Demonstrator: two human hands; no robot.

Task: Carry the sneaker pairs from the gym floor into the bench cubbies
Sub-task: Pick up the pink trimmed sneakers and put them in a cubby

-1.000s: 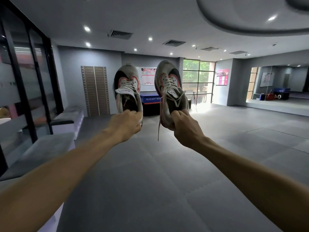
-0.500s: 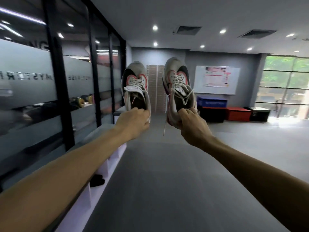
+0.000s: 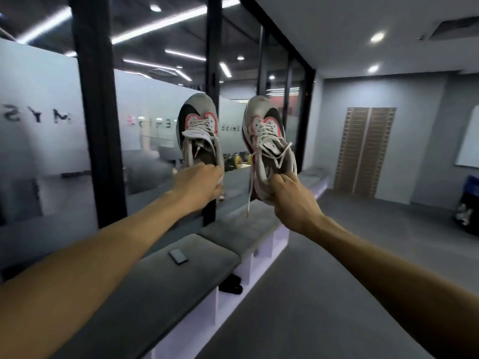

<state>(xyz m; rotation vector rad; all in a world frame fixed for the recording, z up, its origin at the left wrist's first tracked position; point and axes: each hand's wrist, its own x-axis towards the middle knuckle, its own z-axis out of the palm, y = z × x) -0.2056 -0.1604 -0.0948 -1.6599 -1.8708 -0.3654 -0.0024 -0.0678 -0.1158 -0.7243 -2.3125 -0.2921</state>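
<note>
Both arms extended forward, hands apart, each gripping one sneaker of a grey, white and red pair by the heel, toes pointing up. Left hand [image 3: 201, 183] has fingers curled round the heel collar of the left sneaker [image 3: 199, 130]. Right hand [image 3: 291, 200] pinches the heel of the right sneaker [image 3: 267, 141]; a loose lace [image 3: 249, 193] hangs from it.

Change against half a second ago: grip and shoe attitude unchanged, but the view has swung left. The glass partition [image 3: 51, 125] now fills the left half of the view, and the grey-cushioned bench [image 3: 166, 278] with white cubbies [image 3: 204, 309] lies directly below the forearms, much closer than before.

A small flat dark object [image 3: 178, 256], possibly a phone, lies on the cushion. A dark item [image 3: 230, 283] sits in one cubby; blurred, identity unclear.
</note>
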